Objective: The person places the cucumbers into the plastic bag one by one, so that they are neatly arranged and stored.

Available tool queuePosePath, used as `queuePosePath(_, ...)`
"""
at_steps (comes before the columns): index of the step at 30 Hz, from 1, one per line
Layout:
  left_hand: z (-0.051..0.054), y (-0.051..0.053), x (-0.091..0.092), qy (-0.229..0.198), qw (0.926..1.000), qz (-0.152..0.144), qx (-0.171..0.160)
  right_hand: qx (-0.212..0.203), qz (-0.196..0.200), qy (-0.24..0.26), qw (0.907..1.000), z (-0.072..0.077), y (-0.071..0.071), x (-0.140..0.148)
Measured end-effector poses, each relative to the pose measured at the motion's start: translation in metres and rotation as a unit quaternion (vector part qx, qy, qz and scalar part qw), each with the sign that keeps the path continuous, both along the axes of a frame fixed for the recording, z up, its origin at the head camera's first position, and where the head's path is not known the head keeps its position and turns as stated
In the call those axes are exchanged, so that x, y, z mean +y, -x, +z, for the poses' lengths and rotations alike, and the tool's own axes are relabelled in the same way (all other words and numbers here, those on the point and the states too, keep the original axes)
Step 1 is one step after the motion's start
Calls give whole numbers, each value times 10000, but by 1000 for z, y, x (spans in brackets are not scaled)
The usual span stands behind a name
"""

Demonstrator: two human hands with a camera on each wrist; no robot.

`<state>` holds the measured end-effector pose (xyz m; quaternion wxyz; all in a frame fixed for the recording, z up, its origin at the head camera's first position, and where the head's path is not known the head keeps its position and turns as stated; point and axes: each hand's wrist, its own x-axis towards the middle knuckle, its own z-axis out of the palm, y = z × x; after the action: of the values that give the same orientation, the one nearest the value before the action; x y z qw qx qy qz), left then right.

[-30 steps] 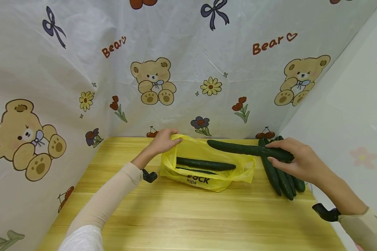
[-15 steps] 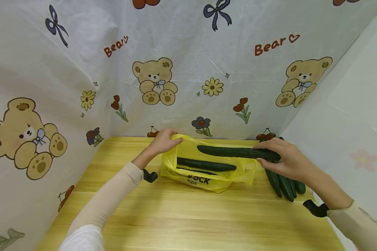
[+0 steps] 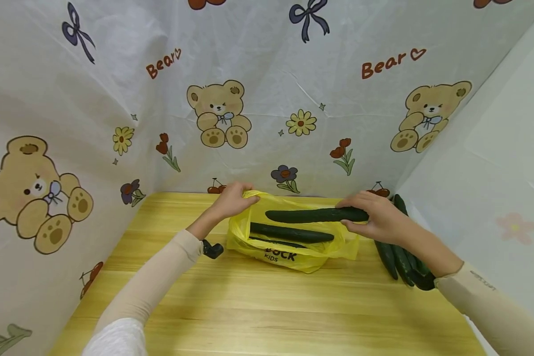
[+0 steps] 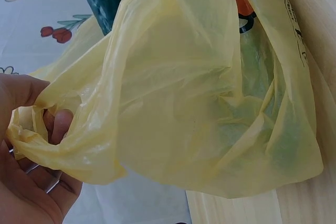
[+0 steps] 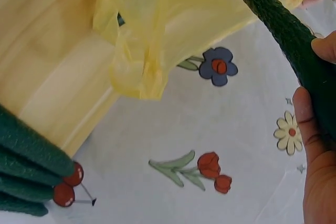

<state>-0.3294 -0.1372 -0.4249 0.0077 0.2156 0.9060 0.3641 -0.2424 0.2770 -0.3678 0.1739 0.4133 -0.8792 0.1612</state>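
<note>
A yellow plastic bag (image 3: 293,262) lies on the wooden table with its mouth open, and cucumbers (image 3: 293,232) show inside it. My left hand (image 3: 232,201) grips the bag's upper left edge; in the left wrist view the thumb and fingers (image 4: 21,90) hold the film. Over the bag's mouth, my right hand (image 3: 378,217) holds another cucumber (image 3: 309,215) near its right end, roughly level. In the right wrist view that cucumber (image 5: 283,35) sits between thumb and fingers, its far end pointing toward the left hand.
Several more cucumbers (image 3: 389,259) lie in a pile at the table's right, partly behind my right forearm. The wooden table (image 3: 267,311) meets a back wall sheet (image 3: 258,99) printed with bears and flowers. A pale sheet (image 3: 485,188) stands on the right.
My right hand has moved left with the cucumber, bringing it from near the pile to over the bag's mouth. The left hand keeps its place on the bag's edge.
</note>
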Motion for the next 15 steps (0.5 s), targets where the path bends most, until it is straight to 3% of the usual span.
queuePosePath(8, 2, 2, 2, -13, 10000, -90, 35, -388, 40, -158, 9991, -6, 11, -22)
queuePosePath(15, 0, 0, -3, -37, 10000, 26, 21, -635, 268, -196, 9974, -7, 22, -48)
